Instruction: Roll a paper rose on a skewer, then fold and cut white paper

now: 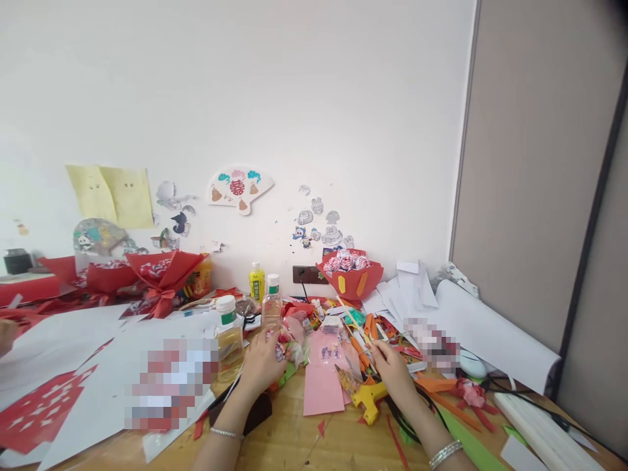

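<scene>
My left hand (262, 361) is closed around a small crumpled red-and-white paper flower (280, 352), just in front of a clear bottle (271, 306). Its fingertips are partly hidden behind the back of the hand. Between the fingers of my right hand (393, 367) is a thin pale stick (354, 319), slanting up and to the left over paper scraps. Below and left of that hand a yellow glue gun (369, 398) lies on the table. A pink paper sheet (324, 386) lies between my two hands.
Red-wrapped bouquets stand along the wall, one (351, 278) behind the scraps and another (159, 278) at left. A second bottle (228, 347) is beside my left forearm. White paper (495, 333) and a black cable (441, 415) lie at right. Another person's hand (6, 335) shows at the left edge.
</scene>
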### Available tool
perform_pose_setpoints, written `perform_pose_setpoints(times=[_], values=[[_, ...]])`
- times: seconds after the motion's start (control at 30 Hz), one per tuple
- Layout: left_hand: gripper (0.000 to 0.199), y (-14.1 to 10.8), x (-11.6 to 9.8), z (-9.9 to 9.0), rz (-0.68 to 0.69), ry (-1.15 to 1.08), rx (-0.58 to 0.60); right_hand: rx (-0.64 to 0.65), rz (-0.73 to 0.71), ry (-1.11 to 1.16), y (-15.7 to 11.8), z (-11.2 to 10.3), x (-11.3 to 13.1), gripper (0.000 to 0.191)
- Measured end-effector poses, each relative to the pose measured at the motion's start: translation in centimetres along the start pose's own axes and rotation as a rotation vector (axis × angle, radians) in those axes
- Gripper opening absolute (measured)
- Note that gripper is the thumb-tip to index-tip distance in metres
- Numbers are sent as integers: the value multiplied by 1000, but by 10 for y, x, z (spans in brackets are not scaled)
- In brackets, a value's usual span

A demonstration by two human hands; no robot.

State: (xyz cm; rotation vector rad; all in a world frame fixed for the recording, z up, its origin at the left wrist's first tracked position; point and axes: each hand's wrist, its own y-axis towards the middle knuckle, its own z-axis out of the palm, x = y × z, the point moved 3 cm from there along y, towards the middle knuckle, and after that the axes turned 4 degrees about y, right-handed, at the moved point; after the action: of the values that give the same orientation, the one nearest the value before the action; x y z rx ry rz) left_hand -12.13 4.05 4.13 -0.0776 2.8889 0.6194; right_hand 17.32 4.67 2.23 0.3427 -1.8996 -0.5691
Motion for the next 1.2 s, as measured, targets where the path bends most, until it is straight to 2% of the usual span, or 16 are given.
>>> perform_pose_setpoints(times=[0.1, 0.23, 0.4, 0.67, 0.87, 1.07, 1.2], values=[[41, 4, -14, -7, 4, 76, -77, -15, 11, 22, 2, -1, -5, 37], [51, 23, -26, -7, -107, 58, -7, -11, 20, 21, 2, 0, -1, 35], [31, 49, -34, -5, -110, 19, 4, -24, 5, 31, 0, -1, 8, 37], [31, 62, -48, -42, -94, -218, -189, -142, 9, 84, 0, -4, 11, 40], [26, 71, -57, -59, -105, -413, -291, -105, 29, 73, 1, -2, 11, 36], [31, 86, -49, -75, -236, -600, -335, -75, 90, -79, 2, 1, -7, 32], [52, 96, -44, -77, -350, -718, -299, -22, 129, -155, 2, 4, -16, 30]])
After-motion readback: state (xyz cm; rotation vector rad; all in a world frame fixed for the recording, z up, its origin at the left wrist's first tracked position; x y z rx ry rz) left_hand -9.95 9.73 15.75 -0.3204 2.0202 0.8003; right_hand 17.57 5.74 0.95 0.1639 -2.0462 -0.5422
